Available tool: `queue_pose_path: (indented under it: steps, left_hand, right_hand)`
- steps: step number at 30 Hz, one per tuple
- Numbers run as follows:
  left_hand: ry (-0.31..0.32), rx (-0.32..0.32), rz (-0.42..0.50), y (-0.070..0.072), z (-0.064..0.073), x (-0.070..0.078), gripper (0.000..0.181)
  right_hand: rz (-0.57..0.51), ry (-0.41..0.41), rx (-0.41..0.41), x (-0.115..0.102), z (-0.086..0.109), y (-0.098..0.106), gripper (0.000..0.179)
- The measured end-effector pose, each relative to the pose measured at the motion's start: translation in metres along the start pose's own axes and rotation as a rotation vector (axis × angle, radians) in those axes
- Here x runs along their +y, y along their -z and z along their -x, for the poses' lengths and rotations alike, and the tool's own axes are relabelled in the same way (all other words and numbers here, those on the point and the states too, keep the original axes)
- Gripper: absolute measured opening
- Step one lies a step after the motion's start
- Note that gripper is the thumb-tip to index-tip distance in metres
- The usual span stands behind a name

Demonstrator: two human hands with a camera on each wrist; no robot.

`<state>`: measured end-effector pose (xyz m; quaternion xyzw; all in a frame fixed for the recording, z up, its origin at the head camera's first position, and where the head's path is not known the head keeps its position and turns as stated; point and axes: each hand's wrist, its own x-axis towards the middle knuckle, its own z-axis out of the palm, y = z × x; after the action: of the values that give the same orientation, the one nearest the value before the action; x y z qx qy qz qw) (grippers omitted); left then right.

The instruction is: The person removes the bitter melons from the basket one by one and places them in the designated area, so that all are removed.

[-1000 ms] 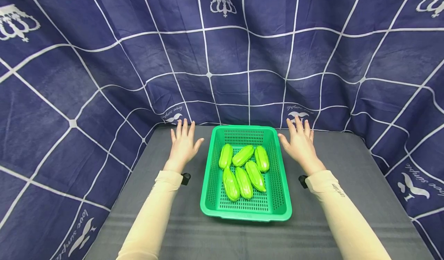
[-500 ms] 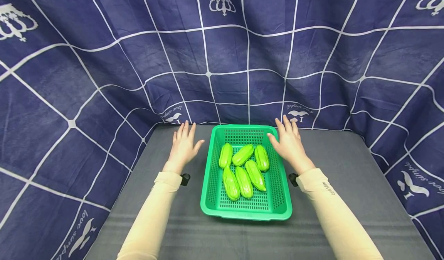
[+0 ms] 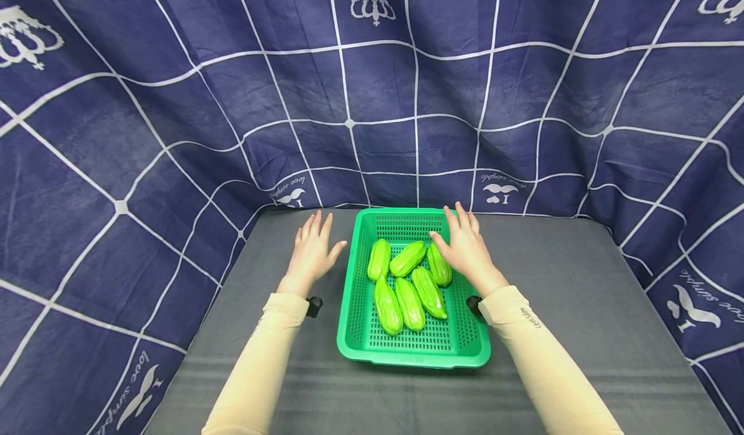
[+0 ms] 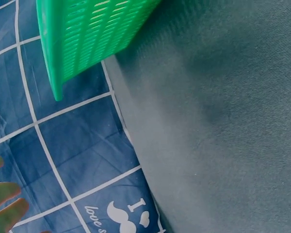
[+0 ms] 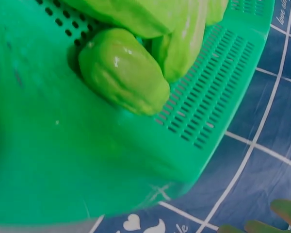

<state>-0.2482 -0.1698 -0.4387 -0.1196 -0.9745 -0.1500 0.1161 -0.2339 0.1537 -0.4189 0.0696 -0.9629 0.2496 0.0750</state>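
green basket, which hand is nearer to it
Right. The right hand is over the right rim of the green basket; the left hand is outside it, beyond the left rim.

The blue curtain (image 3: 378, 86) bears the text "love simple", the letter "I" (image 4: 137, 205), moustache (image 4: 117, 212), heart (image 4: 144, 219) and crown (image 3: 373, 6) signs; lettering (image 3: 531, 317) on the right sleeve (image 3: 543, 364) is illegible.

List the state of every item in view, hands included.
green basket: upright, uncovered, holding vegetables
green vegetables: six, whole, lying on the basket floor
left hand: holding nothing, fingers extended, left of the basket
right hand: holding nothing, fingers extended, over the basket's right side
blue curtain: hanging, wrinkled
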Motion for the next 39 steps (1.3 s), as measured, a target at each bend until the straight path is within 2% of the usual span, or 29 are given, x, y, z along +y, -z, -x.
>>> queue_pose_path:
  steps: [5, 10, 17, 26, 39]
  left_hand:
    - [0.001, -0.011, 0.04, -0.004, 0.004, 0.0, 0.069]
    - [0.017, -0.046, 0.119, -0.009, 0.006, 0.001, 0.069]
    - [0.044, -0.093, 0.223, -0.016, 0.01, 0.004, 0.068]
    - [0.04, -0.113, 0.248, -0.025, 0.018, 0.008, 0.065]
    - [0.093, -0.177, 0.305, -0.034, 0.025, 0.014, 0.063]
  right_hand:
    - [-0.023, -0.022, -0.031, -0.003, 0.001, -0.009, 0.071]
    - [-0.055, -0.048, -0.077, -0.005, 0.001, -0.019, 0.075]
    - [-0.089, -0.123, -0.152, -0.004, 0.001, -0.032, 0.078]
    - [-0.085, -0.18, -0.214, 0.0, 0.003, -0.043, 0.079]
    - [-0.038, -0.24, -0.292, 0.004, 0.004, -0.061, 0.076]
